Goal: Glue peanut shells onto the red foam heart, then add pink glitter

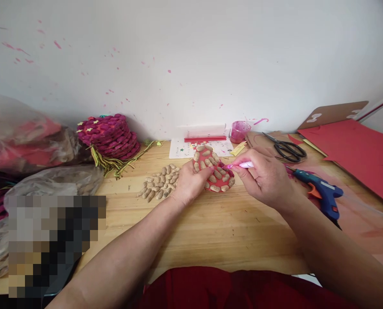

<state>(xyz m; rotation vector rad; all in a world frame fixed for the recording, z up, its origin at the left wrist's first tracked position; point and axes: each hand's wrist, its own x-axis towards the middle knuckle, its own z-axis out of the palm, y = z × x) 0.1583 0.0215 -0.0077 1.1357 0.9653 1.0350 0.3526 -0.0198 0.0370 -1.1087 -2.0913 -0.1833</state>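
Observation:
My left hand (191,182) grips a red gourd-shaped card (221,183) by its left side, thumb on top. Unpainted peanuts are stuck over most of its face, and some at the right edge are dark pink. Between the thumb and fingers of my right hand (266,178) is a small paintbrush (245,164) with a white handle. Its pink-stained tip is at the card's right edge, by the painted peanuts. Loose peanuts (161,182) lie on the wooden table (210,231) just left of my left hand.
Behind stand a pink-stained cup (239,131) and a white sheet (176,148). Scissors (289,150), a blue glue gun (328,193) and red card sheets (355,148) lie right. A stack of painted peanut pieces (114,137) and plastic bags (59,180) are left.

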